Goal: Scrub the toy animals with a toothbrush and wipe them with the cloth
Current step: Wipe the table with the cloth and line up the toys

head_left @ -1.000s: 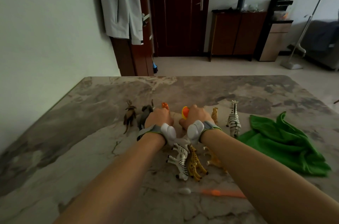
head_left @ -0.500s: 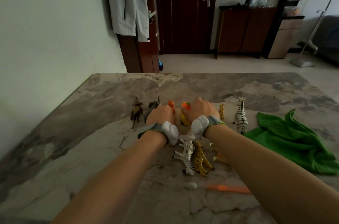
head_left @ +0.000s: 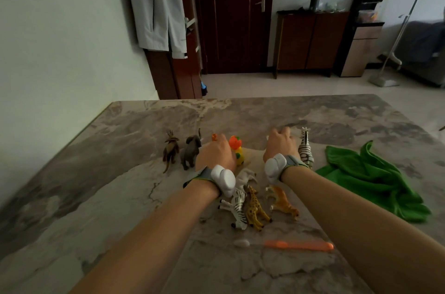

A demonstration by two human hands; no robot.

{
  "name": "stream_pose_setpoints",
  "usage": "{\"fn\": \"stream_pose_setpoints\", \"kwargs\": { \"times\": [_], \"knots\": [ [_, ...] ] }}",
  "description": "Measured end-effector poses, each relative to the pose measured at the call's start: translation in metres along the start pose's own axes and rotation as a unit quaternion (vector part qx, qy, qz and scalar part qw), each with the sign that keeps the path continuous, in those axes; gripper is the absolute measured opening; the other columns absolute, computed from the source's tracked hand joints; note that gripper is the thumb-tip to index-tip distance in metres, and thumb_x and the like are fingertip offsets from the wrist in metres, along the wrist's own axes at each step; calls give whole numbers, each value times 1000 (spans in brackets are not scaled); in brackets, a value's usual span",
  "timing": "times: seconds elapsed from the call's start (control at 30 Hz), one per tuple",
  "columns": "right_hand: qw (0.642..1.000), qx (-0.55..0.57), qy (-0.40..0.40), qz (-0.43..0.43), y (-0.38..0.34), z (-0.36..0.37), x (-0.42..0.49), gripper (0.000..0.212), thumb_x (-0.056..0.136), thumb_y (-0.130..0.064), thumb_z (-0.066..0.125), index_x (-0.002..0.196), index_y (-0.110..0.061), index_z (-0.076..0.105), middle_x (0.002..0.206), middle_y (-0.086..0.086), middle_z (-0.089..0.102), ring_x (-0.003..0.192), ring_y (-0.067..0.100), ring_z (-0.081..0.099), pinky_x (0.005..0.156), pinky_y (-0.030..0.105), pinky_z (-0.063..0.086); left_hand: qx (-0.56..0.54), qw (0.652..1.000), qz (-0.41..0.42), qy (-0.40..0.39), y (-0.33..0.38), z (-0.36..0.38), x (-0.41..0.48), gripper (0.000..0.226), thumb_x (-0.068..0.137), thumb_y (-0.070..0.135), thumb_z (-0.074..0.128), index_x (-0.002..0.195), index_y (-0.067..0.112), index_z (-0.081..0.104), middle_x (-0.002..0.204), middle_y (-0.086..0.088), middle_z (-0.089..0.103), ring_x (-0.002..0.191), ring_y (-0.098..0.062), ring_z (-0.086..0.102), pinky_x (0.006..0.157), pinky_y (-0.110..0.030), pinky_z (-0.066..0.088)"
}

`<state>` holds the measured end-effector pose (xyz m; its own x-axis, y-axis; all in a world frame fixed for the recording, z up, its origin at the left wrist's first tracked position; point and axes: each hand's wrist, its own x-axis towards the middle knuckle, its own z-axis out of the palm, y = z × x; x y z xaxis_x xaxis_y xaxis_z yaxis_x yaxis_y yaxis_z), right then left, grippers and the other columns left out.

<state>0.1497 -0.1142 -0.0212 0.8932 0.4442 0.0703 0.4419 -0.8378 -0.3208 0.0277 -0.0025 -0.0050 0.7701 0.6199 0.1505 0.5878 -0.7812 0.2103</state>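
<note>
Marbled grey and brown stone is seen across the table (head_left: 115, 173), on which the toy animals (head_left: 240, 217) are gathered near the middle. At the far left of the group a brown deer (head_left: 171, 149) and a grey elephant (head_left: 191, 152) are stood upright side by side. The left hand (head_left: 216, 152) is laid back upward just beside the elephant. A small orange tiger (head_left: 214, 137) is partly hidden behind its knuckles, and a yellow toy with an orange top (head_left: 236, 149) is stood at its right edge. Its fingers are hidden, so whether anything is grasped cannot be told. The right hand (head_left: 280, 143) is held apart from the left, fingers bent down toward the table just beside a standing zebra (head_left: 305, 148); whether something is pinched beneath them cannot be told either. A white device (head_left: 222, 179) on a grey band is worn on each wrist. Nearer the person, a second zebra (head_left: 237, 208), a spotted giraffe (head_left: 256, 209) and a tan animal (head_left: 283, 199) are laid on their sides between the forearms, with a pale animal (head_left: 245, 175) just beyond them. The toothbrush (head_left: 298, 245), orange-handled with a white head, is laid flat nearest the person, untouched. The green cloth (head_left: 370, 178) is bunched on the table to the right of the right forearm, near the standing zebra.
</note>
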Motion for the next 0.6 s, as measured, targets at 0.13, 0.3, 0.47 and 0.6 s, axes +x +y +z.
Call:
{"fn": "stream_pose_setpoints", "kwargs": {
  "times": [0.13,0.3,0.47,0.6],
  "knots": [
    [999,46,-17,-22,-16,5,5,32,90,-1,53,122,-6,49,128,18,37,112,42,52,87,44,51,-72,997,7,-28,-4,1,-10,34,100,34,42,122,9,43,109,-12,65,80,-28,60,63,-34,46],
    [997,63,-31,-26,-27,8,6,34,88,1,52,121,-7,49,125,15,38,110,43,54,88,47,54,-109,990,54,-71,-6,-8,-27,63,102,48,41,142,-1,37,132,-20,59,101,-33,65,84,-40,51],
    [997,63,-18,-37,-13,-11,-4,35,91,-15,56,124,-7,48,127,17,40,116,43,50,93,47,49,-67,992,59,-93,-4,-3,-34,39,100,40,46,110,5,60,110,-20,66,99,-33,66,96,-47,48],
    [994,32,92,-38,11,-46,-19,37,94,-30,55,121,-6,51,127,16,46,115,38,49,91,45,47,-64,990,56,-109,-3,17,-35,53,91,60,52,68,13,53,65,-4,54,60,-21,52,58,-30,38]
  ]
}}
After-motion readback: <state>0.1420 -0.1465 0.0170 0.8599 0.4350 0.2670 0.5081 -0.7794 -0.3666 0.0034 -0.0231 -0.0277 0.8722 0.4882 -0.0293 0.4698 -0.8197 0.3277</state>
